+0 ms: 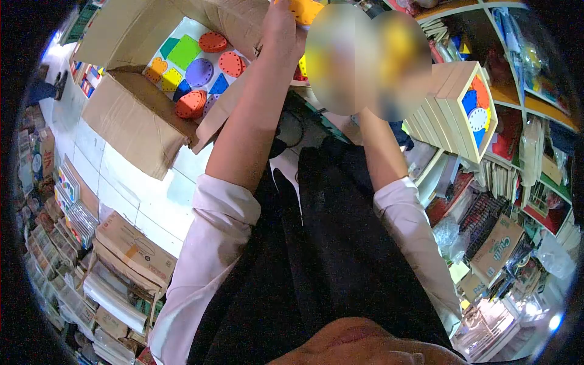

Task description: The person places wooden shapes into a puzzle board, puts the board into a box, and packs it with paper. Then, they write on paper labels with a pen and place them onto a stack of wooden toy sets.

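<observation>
The orange piece (308, 11) is at our left hand (281, 29), whose finger pose we cannot tell; blur hides our right hand's too. The box (129, 121) of shapes (199, 73) is left of it, so we best move our forearm (252, 118) clear of flaps

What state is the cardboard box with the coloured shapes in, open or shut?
Open. The cardboard box has its flaps spread outward, and coloured shapes show inside it.

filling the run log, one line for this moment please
left hand: at orange piece | right hand: blurred | carton: open, coloured shapes inside
</observation>
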A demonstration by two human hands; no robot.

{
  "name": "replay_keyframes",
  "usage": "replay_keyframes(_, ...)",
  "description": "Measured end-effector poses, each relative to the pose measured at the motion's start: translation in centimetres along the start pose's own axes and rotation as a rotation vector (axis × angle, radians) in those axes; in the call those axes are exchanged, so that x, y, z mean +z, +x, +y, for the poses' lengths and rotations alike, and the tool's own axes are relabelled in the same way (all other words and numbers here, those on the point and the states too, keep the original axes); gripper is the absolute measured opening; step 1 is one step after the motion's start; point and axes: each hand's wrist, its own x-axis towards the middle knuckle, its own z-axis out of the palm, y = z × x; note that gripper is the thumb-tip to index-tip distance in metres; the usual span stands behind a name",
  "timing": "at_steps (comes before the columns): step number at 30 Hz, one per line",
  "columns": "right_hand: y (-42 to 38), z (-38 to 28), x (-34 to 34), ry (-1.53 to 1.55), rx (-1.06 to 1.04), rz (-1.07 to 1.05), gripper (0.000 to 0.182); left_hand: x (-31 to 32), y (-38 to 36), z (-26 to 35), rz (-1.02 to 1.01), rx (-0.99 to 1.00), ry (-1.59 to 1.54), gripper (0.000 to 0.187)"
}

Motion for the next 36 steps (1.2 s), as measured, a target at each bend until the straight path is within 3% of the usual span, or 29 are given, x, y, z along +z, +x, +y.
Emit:
replay_keyframes(6, 0.2, 1.2, 0.3, 0.063, -0.088, -0.060, 0.059, 0.3, 0.1, -0.1, -0.007, -0.076, 0.023, 0.019)
replay_keyframes(8, 0.3, 1.2, 0.3, 0.097, -0.095, -0.120, 0.057, -0.1, 0.1, -0.1, -0.173, -0.066, -0.031, 0.021)
replay_keyframes(11, 0.3, 1.0, 0.4, 0.039, -0.097, 0.030, 0.058, 0.6, -0.8, 0.0, -0.029, -0.100, 0.053, 0.022)
replay_keyframes(17, 0.1, -0.4, -0.6, -0.050, -0.121, -0.086, 0.052, 0.5, -0.2, -0.5, -0.007, -0.118, 0.077, 0.023)
replay_keyframes(20, 0.3, -0.8, -0.9, -0.135, -0.010, -0.171, 0.051, 0.7, -0.4, -0.3, 0.010, -0.134, 0.108, 0.025)
replay_keyframes(23, 0.7, 0.4, 0.2, -0.128, -0.115, -0.042, 0.046, 0.6, -0.4, -0.4, -0.040, -0.121, 0.029, 0.026)
replay_keyframes(26, 1.2, 0.5, 0.0, 0.086, -0.131, 0.027, 0.044, 1.0, -0.8, 0.0, -0.024, -0.144, 0.089, 0.027)
replay_keyframes(28, 1.5, 0.5, -1.5, 0.492, 0.059, -0.096, 0.037, 1.6, -1.7, 0.5, -0.018, -0.149, 0.122, 0.027)
replay_keyframes(29, 1.5, -0.1, -2.4, 0.536, 0.058, -0.021, 0.029, 1.8, -2.1, 0.7, -0.012, -0.154, 0.154, 0.028)
replay_keyframes(30, 1.4, -0.3, -2.6, 0.535, 0.059, -0.024, 0.029, 1.1, -1.3, 0.3, -0.010, -0.154, 0.152, 0.028)
replay_keyframes(32, 1.3, -0.4, -3.0, 0.406, 0.035, 0.177, 0.025, 0.0, -0.1, 0.1, -0.233, -0.126, 0.027, 0.027)
replay_keyframes(34, 1.0, 0.1, -2.2, 0.334, -0.059, 0.237, 0.023, 0.4, -0.5, 0.1, -0.173, -0.125, 0.057, 0.026)
replay_keyframes(36, 0.5, 0.7, -1.9, 0.240, -0.245, -0.081, 0.025, 0.5, -0.6, 0.2, -0.111, -0.125, 0.086, 0.025)
